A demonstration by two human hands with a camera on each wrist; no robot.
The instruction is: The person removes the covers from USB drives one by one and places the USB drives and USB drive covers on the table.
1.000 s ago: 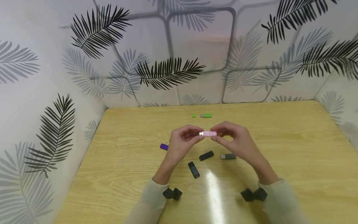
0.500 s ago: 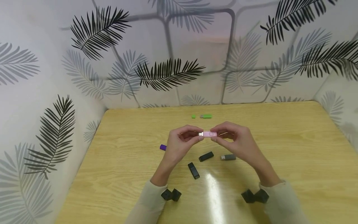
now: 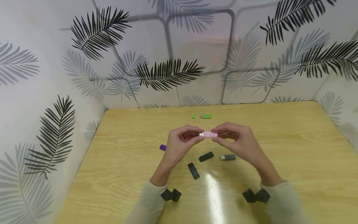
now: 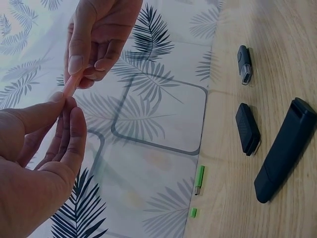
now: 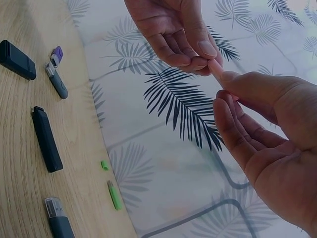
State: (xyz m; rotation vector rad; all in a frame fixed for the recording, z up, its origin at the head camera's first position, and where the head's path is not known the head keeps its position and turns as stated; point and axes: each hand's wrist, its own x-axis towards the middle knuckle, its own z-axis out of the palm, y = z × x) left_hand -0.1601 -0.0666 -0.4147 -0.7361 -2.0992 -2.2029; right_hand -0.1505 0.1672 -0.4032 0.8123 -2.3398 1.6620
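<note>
A small pink USB flash drive [image 3: 210, 134] lies level between the two hands, above the table. Its silver plug points left, toward my left hand [image 3: 181, 143], whose thumb and fingertips pinch that end. From the other side my right hand [image 3: 240, 141] pinches the pink body's end between thumb and fingers. Both wrist views show the drive edge-on, mostly covered by the fingertips. Nearest beneath the hands lie a black USB stick [image 3: 206, 156], a second black stick [image 3: 193, 170] and a grey USB stick [image 3: 228, 157] with its plug bare.
A green USB stick [image 3: 206, 116] and its separate green cap [image 3: 193, 116] lie near the table's back edge. Partly behind the left hand is a purple USB stick [image 3: 162, 147]. The wooden table [image 3: 293, 149] meets a leaf-patterned wall [image 3: 201, 56].
</note>
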